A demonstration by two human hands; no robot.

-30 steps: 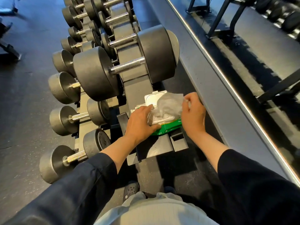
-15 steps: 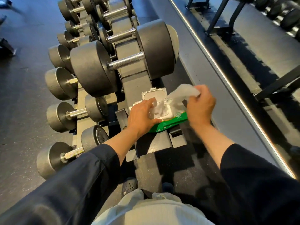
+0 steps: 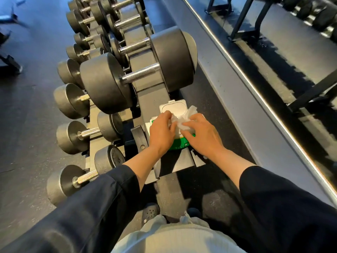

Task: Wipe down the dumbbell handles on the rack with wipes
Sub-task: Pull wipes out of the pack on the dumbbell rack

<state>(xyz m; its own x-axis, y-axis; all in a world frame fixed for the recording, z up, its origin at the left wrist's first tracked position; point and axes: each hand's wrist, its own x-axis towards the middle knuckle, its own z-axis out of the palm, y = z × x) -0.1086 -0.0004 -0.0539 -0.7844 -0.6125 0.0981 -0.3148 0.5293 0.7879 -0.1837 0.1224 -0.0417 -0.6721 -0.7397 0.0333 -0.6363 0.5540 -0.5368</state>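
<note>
I see the rack (image 3: 145, 99) holding dumbbells (image 3: 138, 73), the green pack (image 3: 179, 142) on its near end with lid (image 3: 173, 107) open; left hand (image 3: 162, 131) and right hand (image 3: 201, 134) both pinch a wipe (image 3: 184, 121) above the pack

Evenly lit from overhead, moderately bright, with soft glare on the knurled handle (image 3: 140, 73) of the nearest dumbbell and along the metal rail (image 3: 255, 83) at the right. Dark, fairly crisp shadows under the rack end (image 3: 175, 161) and forearms on the floor (image 3: 23, 125). Strong wide-angle bending toward the edges, motion smear in the top left corner, sleeves (image 3: 87, 212) soft and out of focus at the bottom, centre reasonably sharp.
</note>
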